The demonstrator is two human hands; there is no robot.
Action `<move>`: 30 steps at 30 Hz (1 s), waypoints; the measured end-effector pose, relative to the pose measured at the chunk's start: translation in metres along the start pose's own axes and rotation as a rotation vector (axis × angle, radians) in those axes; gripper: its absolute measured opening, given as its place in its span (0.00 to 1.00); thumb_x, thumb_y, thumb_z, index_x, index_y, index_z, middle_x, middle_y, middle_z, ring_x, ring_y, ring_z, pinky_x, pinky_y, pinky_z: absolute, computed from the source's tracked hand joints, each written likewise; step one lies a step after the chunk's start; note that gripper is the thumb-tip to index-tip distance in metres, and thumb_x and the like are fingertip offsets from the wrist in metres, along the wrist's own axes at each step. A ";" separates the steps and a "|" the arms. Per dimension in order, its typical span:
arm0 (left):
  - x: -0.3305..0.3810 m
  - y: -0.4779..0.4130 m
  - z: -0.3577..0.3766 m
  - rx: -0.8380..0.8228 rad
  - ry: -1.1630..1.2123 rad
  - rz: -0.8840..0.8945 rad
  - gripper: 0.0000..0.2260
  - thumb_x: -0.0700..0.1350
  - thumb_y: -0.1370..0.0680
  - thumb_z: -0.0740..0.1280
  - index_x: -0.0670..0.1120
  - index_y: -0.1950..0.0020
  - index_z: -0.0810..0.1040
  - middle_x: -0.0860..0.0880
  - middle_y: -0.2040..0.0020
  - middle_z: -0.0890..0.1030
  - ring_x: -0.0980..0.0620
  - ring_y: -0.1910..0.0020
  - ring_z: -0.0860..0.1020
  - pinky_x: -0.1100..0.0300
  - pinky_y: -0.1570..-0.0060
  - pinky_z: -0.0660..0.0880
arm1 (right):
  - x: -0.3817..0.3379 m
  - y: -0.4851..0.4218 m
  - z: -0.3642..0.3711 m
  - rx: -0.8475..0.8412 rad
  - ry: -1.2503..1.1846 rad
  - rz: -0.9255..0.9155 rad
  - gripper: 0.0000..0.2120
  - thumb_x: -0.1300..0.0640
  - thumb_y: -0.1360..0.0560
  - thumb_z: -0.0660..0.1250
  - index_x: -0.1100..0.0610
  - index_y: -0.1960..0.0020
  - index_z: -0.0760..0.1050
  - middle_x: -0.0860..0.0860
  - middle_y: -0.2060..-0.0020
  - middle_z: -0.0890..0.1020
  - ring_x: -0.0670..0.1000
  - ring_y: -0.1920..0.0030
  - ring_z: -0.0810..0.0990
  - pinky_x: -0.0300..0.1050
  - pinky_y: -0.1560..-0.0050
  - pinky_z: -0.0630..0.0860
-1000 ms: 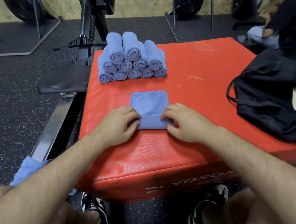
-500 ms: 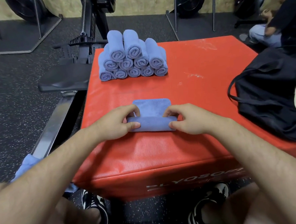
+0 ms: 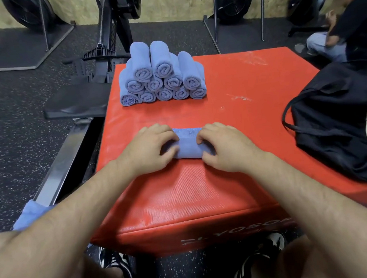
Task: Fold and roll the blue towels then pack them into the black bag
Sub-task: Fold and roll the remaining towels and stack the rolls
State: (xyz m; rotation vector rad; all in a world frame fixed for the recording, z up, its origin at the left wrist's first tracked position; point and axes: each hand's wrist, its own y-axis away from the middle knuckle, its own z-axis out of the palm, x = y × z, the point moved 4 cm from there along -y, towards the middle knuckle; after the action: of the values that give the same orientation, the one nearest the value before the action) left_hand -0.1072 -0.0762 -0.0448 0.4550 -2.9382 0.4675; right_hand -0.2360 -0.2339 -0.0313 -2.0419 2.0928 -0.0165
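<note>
Compared with one second ago, the towel (image 3: 188, 148) between my hands is rolled much further: only a thin strip of flat cloth shows behind the roll now, and both hands sit more on top of it.

At the far left, a loose towel (image 3: 30, 214) lies low beside my left forearm, next to the metal rail (image 3: 65, 159) of a rowing machine. My left hand (image 3: 151, 149) covers the left end of the roll, with the fingers curled over the top and the thumb at the near side, so it grips the cloth. Behind it, on the far part of the red box (image 3: 203, 197), stands the pile of rolled towels (image 3: 162, 75), stacked in three rows with the spiral ends turned to me. The roll lies across the middle of the box, well apart from the pile. My right hand (image 3: 224, 147) grips the right end in the same way, fingers bent over it. More to the right, the black bag (image 3: 339, 129) rests at the right edge of the box, slack, well apart from the towel. Behind the bag another person (image 3: 343, 32) sits low on the floor.
</note>
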 end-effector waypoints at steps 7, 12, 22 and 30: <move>-0.006 -0.007 0.007 -0.192 0.002 -0.081 0.27 0.60 0.26 0.71 0.50 0.31 0.74 0.52 0.37 0.76 0.49 0.36 0.72 0.52 0.42 0.65 | 0.006 -0.009 0.004 -0.075 0.028 0.018 0.18 0.48 0.31 0.69 0.51 0.44 0.73 0.49 0.48 0.79 0.55 0.46 0.76 0.51 0.46 0.73; -0.006 -0.001 0.005 -0.408 0.160 -0.150 0.29 0.68 0.31 0.63 0.54 0.35 0.77 0.57 0.42 0.73 0.53 0.40 0.68 0.51 0.37 0.64 | 0.011 0.000 0.001 -0.240 -0.262 0.130 0.18 0.49 0.32 0.69 0.44 0.44 0.69 0.43 0.51 0.80 0.51 0.52 0.79 0.52 0.49 0.77; 0.007 -0.005 -0.003 -0.026 0.051 0.044 0.13 0.48 0.22 0.61 0.56 0.39 0.77 0.57 0.43 0.75 0.52 0.45 0.71 0.55 0.53 0.60 | 0.017 -0.014 -0.002 -0.017 -0.204 0.067 0.14 0.56 0.27 0.65 0.47 0.43 0.77 0.47 0.48 0.74 0.51 0.47 0.70 0.51 0.41 0.71; -0.013 -0.014 0.026 -0.209 -0.051 -0.049 0.30 0.67 0.23 0.59 0.54 0.24 0.64 0.55 0.32 0.71 0.51 0.34 0.70 0.51 0.40 0.65 | 0.019 -0.020 0.011 -0.127 0.004 0.087 0.25 0.41 0.28 0.67 0.46 0.32 0.70 0.45 0.38 0.75 0.52 0.38 0.73 0.52 0.39 0.72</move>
State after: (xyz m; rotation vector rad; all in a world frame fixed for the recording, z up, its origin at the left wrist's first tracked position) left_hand -0.0925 -0.0934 -0.0680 0.5166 -2.9734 0.1418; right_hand -0.2151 -0.2517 -0.0419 -2.0193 2.2363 0.1294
